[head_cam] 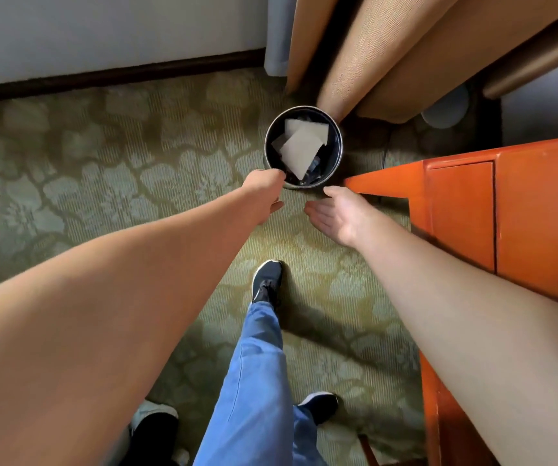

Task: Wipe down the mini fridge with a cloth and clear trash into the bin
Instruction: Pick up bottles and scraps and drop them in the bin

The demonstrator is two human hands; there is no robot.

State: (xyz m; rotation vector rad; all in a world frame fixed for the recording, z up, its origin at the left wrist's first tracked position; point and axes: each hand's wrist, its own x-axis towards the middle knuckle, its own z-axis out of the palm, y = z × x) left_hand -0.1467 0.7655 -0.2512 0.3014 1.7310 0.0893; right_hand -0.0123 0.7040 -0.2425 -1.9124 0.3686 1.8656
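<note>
So the floor's covered in a green carpet with a pale flower pattern. A round black bin sits on it up near the top middle, right by the tan curtains, which hang down to the carpet. An orange wooden cabinet stands on the right side. Dark sneakers are planted on the carpet, lower middle.

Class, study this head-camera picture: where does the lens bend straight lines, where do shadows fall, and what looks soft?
Head view: wide-angle bending curves the baseboard and stretches the forearms; the leg casts a shadow rightward on the carpet; the papers in the bin look slightly soft.
</note>
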